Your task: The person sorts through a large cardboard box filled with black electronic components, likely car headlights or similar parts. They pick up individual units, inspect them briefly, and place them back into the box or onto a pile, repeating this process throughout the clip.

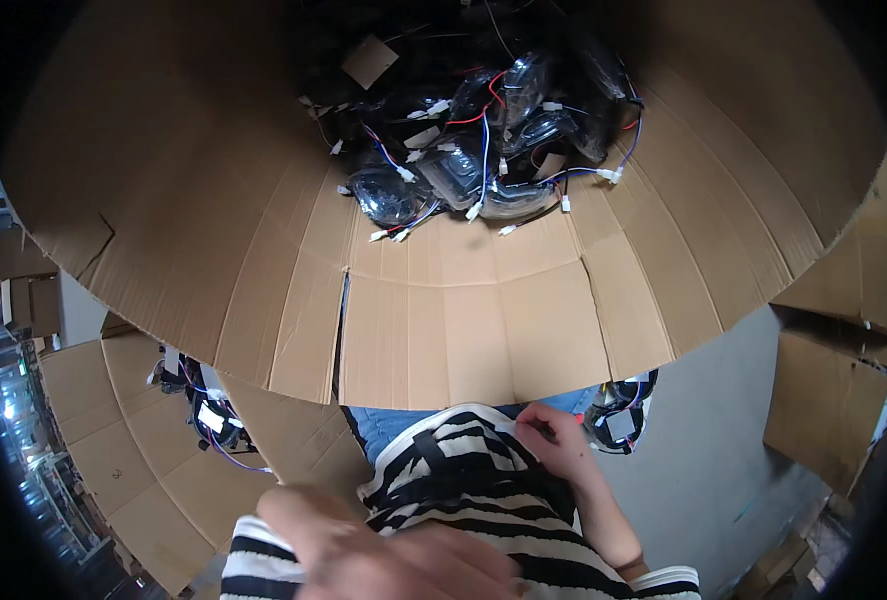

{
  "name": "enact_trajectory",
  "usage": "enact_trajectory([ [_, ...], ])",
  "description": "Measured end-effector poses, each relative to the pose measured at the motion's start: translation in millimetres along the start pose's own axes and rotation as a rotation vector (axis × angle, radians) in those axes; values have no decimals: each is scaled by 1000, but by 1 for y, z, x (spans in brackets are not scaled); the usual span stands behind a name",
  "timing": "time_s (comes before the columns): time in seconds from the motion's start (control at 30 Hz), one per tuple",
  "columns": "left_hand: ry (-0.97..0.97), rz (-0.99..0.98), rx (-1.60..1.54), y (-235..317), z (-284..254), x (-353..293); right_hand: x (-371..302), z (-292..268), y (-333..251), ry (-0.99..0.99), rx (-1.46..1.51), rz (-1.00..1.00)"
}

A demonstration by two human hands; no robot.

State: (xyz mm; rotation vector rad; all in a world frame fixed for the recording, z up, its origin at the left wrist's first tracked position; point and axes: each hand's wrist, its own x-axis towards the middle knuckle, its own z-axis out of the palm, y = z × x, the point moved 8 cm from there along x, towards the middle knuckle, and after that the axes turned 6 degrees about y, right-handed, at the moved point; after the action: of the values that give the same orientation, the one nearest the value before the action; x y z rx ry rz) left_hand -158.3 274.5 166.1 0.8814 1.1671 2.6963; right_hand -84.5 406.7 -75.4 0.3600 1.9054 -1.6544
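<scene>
Cardboard box [474,330] holds jumbled dark units [456,168] with white connectors [407,174].

We're getting heavy fisheye bend, black corners, deep shadow up inside the cardboard box [464,340], and our left hand [424,565] is pretty blurry.

I am reading no text: the white patch [621,427] on the black wired part [605,412] is showing too small, the mark [117,475] on the left cardboard [149,510] is looking too faint.
</scene>
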Motion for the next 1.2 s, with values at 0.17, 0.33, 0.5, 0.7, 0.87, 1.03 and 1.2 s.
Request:
enact_trajectory([
  [0.17, -194, -173, -456, -18, 28, 13, -10, -13, 19, 91, 37, 3],
  [0.33, 130, -17, -446, -8, 17, 20, -11, -27, 21, 120, 66, -31],
  [0.5, 166, -40, -411, -3, 22, 11, -22, -55, 25, 264, 153, -66],
  [0.7, 371, -7, 100, 17, -3, 1, -85, -160, 14, 924, 262, -299],
  [0.87, 485, 343, 885, 113, -117, -77, -161, -278, 9, 1493, 305, -512],
  [1.03, 979, -29, 2029, 153, -229, -150, -45, -277, -64, 1077, -529, -416],
  [1.2, 903, -342, 1455, 107, -273, -172, 4, -271, -81, 924, -823, -214],
])
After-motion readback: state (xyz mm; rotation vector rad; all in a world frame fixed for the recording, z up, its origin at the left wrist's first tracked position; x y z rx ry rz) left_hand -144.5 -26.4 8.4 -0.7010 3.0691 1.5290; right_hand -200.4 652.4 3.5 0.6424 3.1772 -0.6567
